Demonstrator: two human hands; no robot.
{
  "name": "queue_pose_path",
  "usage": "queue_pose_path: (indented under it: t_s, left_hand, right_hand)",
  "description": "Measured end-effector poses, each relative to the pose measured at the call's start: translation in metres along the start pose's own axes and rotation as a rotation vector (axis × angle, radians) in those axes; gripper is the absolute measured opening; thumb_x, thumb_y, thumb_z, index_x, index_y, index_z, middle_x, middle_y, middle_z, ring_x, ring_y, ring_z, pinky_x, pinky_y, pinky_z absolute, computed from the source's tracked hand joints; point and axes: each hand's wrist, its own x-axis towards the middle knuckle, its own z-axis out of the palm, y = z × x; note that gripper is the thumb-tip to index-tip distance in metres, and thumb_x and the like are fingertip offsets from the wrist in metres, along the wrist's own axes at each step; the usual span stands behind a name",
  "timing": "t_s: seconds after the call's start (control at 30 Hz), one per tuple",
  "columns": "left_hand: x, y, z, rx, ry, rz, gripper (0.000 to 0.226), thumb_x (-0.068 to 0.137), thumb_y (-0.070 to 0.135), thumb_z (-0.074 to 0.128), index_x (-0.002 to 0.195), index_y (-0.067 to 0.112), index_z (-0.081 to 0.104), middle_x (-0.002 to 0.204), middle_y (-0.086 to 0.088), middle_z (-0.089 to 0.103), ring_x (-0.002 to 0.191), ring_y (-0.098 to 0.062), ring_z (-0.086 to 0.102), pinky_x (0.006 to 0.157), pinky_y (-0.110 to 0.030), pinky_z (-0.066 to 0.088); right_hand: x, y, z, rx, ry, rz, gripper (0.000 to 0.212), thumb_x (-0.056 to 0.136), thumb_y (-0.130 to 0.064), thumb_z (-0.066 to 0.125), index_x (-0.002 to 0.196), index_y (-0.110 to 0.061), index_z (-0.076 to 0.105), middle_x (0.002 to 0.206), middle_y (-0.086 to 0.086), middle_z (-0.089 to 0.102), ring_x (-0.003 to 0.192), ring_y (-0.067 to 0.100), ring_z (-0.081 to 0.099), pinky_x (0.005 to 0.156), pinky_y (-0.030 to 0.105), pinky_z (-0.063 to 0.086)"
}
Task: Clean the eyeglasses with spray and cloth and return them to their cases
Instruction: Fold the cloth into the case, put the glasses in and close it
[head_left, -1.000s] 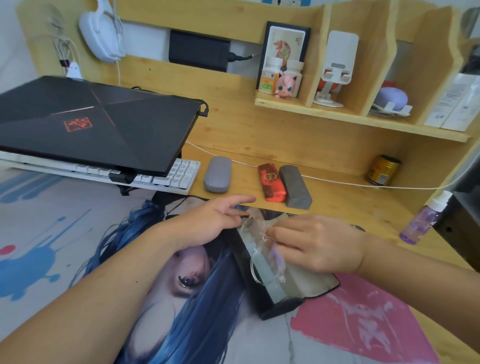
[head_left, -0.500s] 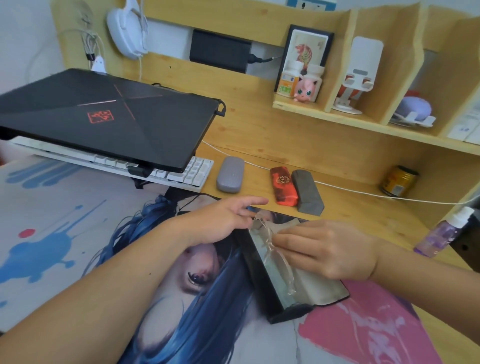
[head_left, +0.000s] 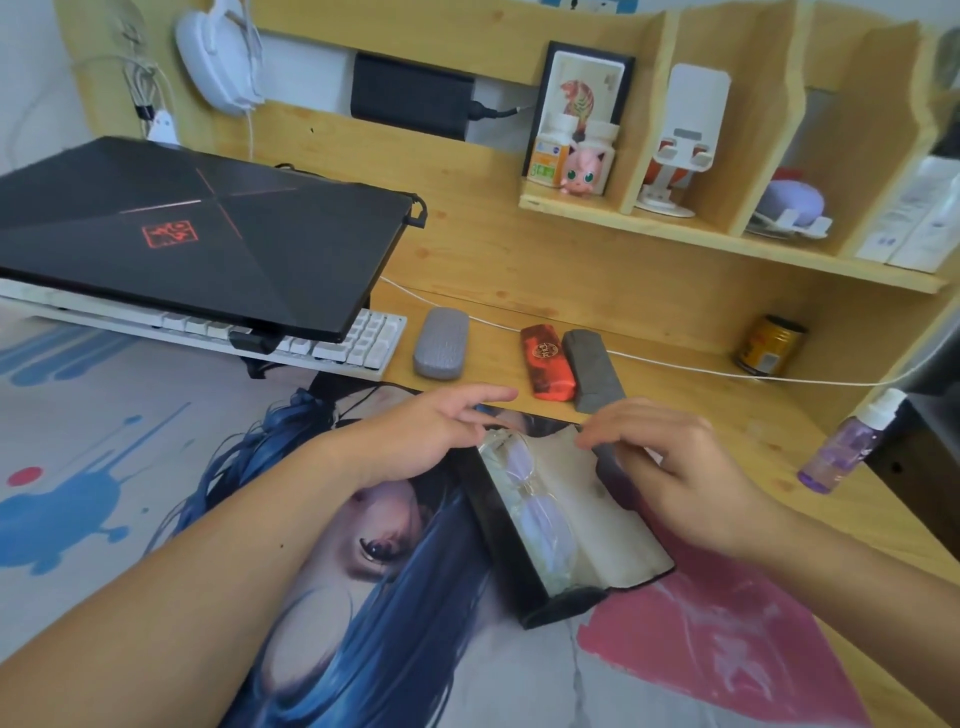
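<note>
Clear-framed eyeglasses (head_left: 535, 499) lie folded inside an open black case (head_left: 493, 540) with a pale lining, on the printed desk mat. My left hand (head_left: 431, 431) rests at the case's far left end with its fingers straight, its fingertips near the glasses' far end. My right hand (head_left: 675, 473) is at the case's right side, its fingers and thumb curled round the dark edge of the case flap (head_left: 605, 462). A purple spray bottle (head_left: 847, 447) stands at the right. I see no cloth.
Three closed cases lie behind on the wooden desk: a light grey case (head_left: 441, 343), a red case (head_left: 548, 361) and a dark grey case (head_left: 592, 371). A closed black laptop (head_left: 208, 234) sits over a white keyboard (head_left: 363, 338). A yellow tin (head_left: 769, 345) and a white cable (head_left: 701, 369) are at the back right.
My right hand has come off the glasses, which now lie in the case, and has moved right to the flap's edge. My left hand has hardly moved.
</note>
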Motion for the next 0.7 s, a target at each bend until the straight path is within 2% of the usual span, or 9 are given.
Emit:
queue_pose_path:
  t_s: [0.1,0.13,0.2,0.27,0.33,0.47,0.53,0.63,0.7]
  left_hand:
    - [0.001,-0.002,-0.001,-0.013,0.004,-0.005,0.054,0.102,0.001,0.048,0.145,0.033,0.051,0.128,0.002,0.07,0.124,-0.008,0.061,0.12,-0.036,0.033]
    - [0.001,-0.002,0.0,-0.025,0.006,-0.004,0.053,0.102,0.0,0.048,0.145,0.032,0.051,0.128,0.001,0.07,0.123,-0.009,0.062,0.119,-0.037,0.035]
    - [0.0,-0.002,0.001,-0.05,0.006,-0.001,0.052,0.102,-0.002,0.046,0.144,0.029,0.051,0.126,0.0,0.071,0.12,-0.012,0.065,0.116,-0.036,0.039]
    - [0.0,-0.002,0.001,-0.059,0.004,0.001,0.052,0.102,-0.003,0.046,0.144,0.027,0.051,0.124,0.0,0.072,0.118,-0.013,0.066,0.112,-0.033,0.043]
    - [0.001,-0.002,0.001,-0.04,0.002,0.007,0.051,0.102,-0.002,0.046,0.144,0.027,0.051,0.123,0.0,0.073,0.118,-0.013,0.066,0.111,-0.031,0.043]
    - [0.001,-0.001,-0.001,0.013,0.022,0.013,0.052,0.102,-0.002,0.048,0.141,0.031,0.052,0.121,0.006,0.073,0.119,-0.006,0.064,0.102,-0.017,0.042]
    - [0.0,0.001,-0.001,0.04,0.017,0.021,0.052,0.102,-0.003,0.047,0.141,0.03,0.051,0.118,0.012,0.074,0.118,0.004,0.061,0.097,-0.011,0.039]
    - [-0.001,0.001,-0.001,0.065,-0.007,0.025,0.052,0.102,-0.006,0.044,0.144,0.025,0.049,0.121,0.01,0.073,0.118,0.011,0.057,0.091,-0.002,0.038]
    - [0.0,0.0,-0.001,0.067,-0.013,0.029,0.053,0.102,-0.006,0.043,0.146,0.024,0.048,0.125,0.008,0.071,0.121,0.007,0.057,0.096,-0.005,0.04]
  right_hand:
    - [0.006,-0.016,0.011,0.083,-0.153,0.198,0.022,0.098,-0.009,0.058,0.094,-0.017,0.078,0.1,-0.009,0.069,0.11,0.008,0.059,0.094,0.03,0.045]
    - [0.009,-0.02,0.015,0.078,-0.217,0.228,0.023,0.1,-0.023,0.057,0.087,-0.016,0.075,0.094,-0.007,0.069,0.105,0.009,0.059,0.094,0.034,0.045]
    - [0.014,-0.027,0.021,0.043,-0.266,0.238,0.044,0.099,-0.046,0.049,0.076,-0.014,0.068,0.082,0.001,0.068,0.092,0.016,0.061,0.087,0.043,0.047]
    - [0.021,-0.036,0.02,0.013,-0.227,0.308,0.05,0.093,-0.059,0.047,0.077,-0.018,0.071,0.076,0.002,0.068,0.084,0.016,0.06,0.08,0.04,0.048]
    - [0.028,-0.044,0.017,0.016,-0.202,0.427,0.043,0.091,-0.056,0.057,0.075,-0.019,0.072,0.07,0.002,0.065,0.069,0.014,0.058,0.067,0.034,0.048]
    - [0.042,-0.056,0.022,0.063,-0.41,0.63,0.044,0.09,-0.045,0.065,0.057,-0.016,0.062,0.05,-0.008,0.043,0.048,0.01,0.04,0.051,0.027,0.034]
    - [0.047,-0.059,0.024,0.112,-0.467,0.727,0.038,0.088,-0.041,0.068,0.058,-0.018,0.068,0.054,-0.007,0.047,0.058,0.012,0.047,0.06,0.028,0.039]
    - [0.05,-0.06,0.023,0.186,-0.523,0.837,0.024,0.083,-0.039,0.074,0.068,-0.021,0.076,0.085,-0.001,0.068,0.09,0.02,0.061,0.085,0.04,0.049]
    - [0.05,-0.06,0.023,0.184,-0.535,0.853,0.021,0.082,-0.039,0.075,0.078,-0.019,0.078,0.096,0.002,0.071,0.093,0.018,0.06,0.079,0.032,0.045]
